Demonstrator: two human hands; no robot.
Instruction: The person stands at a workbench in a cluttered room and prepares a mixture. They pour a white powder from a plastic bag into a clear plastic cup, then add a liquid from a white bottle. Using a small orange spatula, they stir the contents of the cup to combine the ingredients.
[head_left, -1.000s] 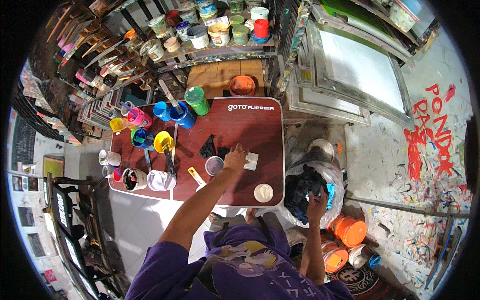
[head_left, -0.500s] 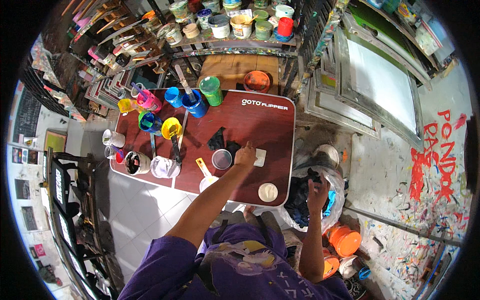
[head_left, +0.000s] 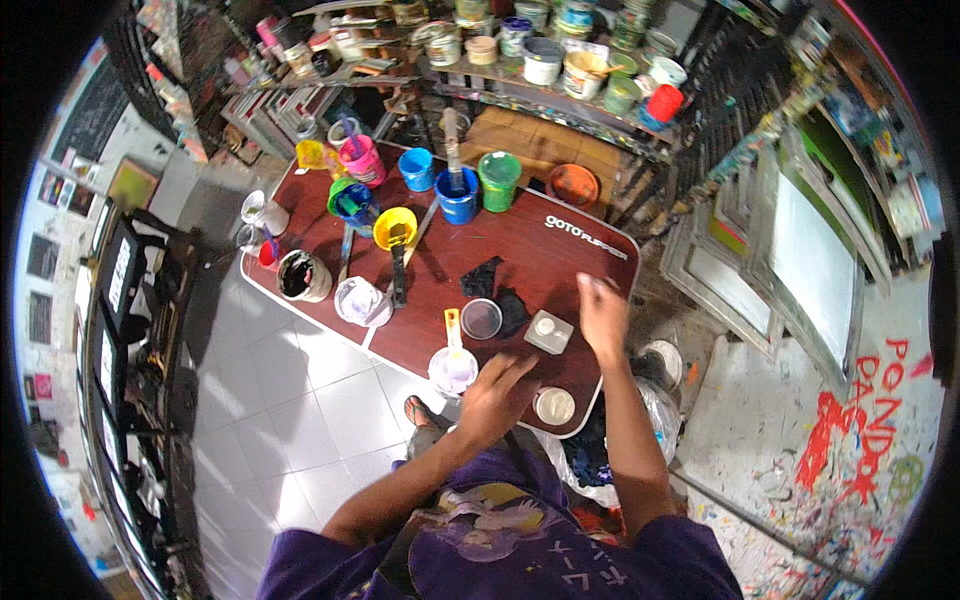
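Note:
My left hand (head_left: pixel 497 398) hovers over the near edge of the dark red table (head_left: pixel 540 245), fingers stretched out, holding nothing visible. It is between a white paint tub (head_left: pixel 452 376) with a yellow-handled tool (head_left: pixel 453 328) and a round tub of cream-coloured stuff (head_left: pixel 554 406). My right hand (head_left: pixel 603 318) is raised at the table's right edge, its fingers extended and slightly blurred, with no object showing in them. Just left of it lies a small pale square container (head_left: pixel 549 333) with a round white piece on it. Black cloth scraps (head_left: pixel 482 277) and a clear round cup (head_left: pixel 481 319) lie beyond.
Paint pots, including blue (head_left: pixel 457 200), green (head_left: pixel 498 182) and yellow (head_left: pixel 395 230), stand on the table's far left half. A plastic bag with dark cloth (head_left: pixel 585 450) is below the right edge. Framed screens (head_left: pixel 810 250) lean at right; a shelf of tubs (head_left: pixel 543 62) stands behind.
The view has turned. My left hand has drawn back from beside the pale square to the near edge. My right hand has moved from above the bag to the table's right edge.

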